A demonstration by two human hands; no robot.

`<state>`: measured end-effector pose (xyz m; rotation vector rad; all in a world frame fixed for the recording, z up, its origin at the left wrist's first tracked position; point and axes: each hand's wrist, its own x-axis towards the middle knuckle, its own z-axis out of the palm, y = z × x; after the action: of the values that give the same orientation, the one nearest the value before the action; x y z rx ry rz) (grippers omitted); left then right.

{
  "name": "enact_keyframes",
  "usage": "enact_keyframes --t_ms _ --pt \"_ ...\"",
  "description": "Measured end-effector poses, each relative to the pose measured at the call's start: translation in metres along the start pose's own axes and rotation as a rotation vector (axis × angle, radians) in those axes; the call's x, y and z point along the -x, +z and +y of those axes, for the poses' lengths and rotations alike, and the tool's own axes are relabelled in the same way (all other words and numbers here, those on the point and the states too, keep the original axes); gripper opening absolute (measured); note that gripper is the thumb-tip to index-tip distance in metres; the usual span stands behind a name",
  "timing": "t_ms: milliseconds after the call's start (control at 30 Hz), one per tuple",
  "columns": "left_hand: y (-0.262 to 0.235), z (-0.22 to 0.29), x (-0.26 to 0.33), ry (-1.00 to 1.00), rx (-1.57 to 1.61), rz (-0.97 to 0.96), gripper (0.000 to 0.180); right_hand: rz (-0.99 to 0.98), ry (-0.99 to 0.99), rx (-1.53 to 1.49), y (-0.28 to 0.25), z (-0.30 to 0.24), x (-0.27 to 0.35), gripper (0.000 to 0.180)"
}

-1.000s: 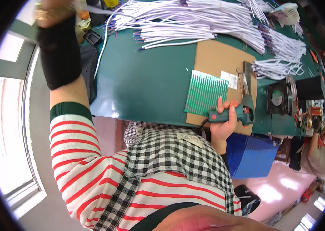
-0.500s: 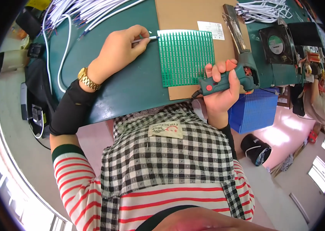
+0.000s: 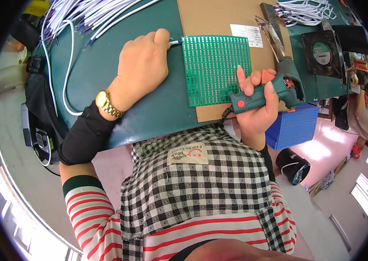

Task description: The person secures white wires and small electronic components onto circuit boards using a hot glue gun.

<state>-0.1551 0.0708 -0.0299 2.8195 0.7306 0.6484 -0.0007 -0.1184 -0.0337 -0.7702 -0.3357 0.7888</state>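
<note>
My left hand [image 3: 145, 65] is closed, back upward, beside the left edge of a green circuit board panel [image 3: 214, 65]. From its fingertips a white cable [image 3: 174, 42] with a dark end reaches the panel's upper left corner. The panel, a sheet of many small boards, lies partly on brown cardboard. My right hand [image 3: 260, 114] is wrapped round a green soldering gun [image 3: 250, 101] with a red button and an orange trigger. Its index finger stretches over the panel's right part. The gun's metal front end points away from me.
Bundled white cables [image 3: 101, 13] lie at the far left, with another bundle [image 3: 306, 12] at the far right. A metal bar [image 3: 275, 26] and a paper label [image 3: 247, 35] rest on the cardboard [image 3: 219, 17]. A black fan [image 3: 322, 53] stands right; a blue crate [image 3: 295, 126] sits below.
My left hand has turned over, so its back now hides most of the cable. The panel's near edge has swung slightly. My right index finger has stretched out over the panel.
</note>
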Motion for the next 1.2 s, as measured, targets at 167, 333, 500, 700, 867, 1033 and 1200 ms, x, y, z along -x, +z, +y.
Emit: enact_keyframes --t_ms 167,333,500,700,867,1033,1200 --pt "-0.003 -0.007 -0.009 -0.009 0.083 -0.035 0.003 -0.015 -0.053 0.081 0.002 0.003 -0.001 0.031" --pt "-0.001 -0.012 -0.014 -0.041 0.073 -0.115 0.005 -0.041 -0.075 0.115 0.002 0.003 -0.002 0.034" --pt "-0.005 -0.014 -0.015 0.016 0.055 -0.124 0.012 -0.013 -0.051 0.136 0.004 0.003 -0.002 0.034" --pt "-0.007 -0.018 -0.016 -0.052 0.189 -0.137 0.006 -0.028 -0.042 0.131 0.002 0.003 -0.002 0.034" --pt "-0.006 -0.016 -0.014 -0.149 0.309 -0.073 0.008 -0.067 0.006 0.053 -0.001 0.002 -0.003 0.030" --pt "-0.005 -0.016 -0.015 -0.168 0.304 -0.027 0.010 -0.061 0.022 0.036 0.000 0.001 -0.003 0.029" --pt "-0.005 -0.014 -0.015 -0.194 0.281 -0.068 0.011 -0.071 0.017 0.028 0.000 0.003 -0.003 0.029"
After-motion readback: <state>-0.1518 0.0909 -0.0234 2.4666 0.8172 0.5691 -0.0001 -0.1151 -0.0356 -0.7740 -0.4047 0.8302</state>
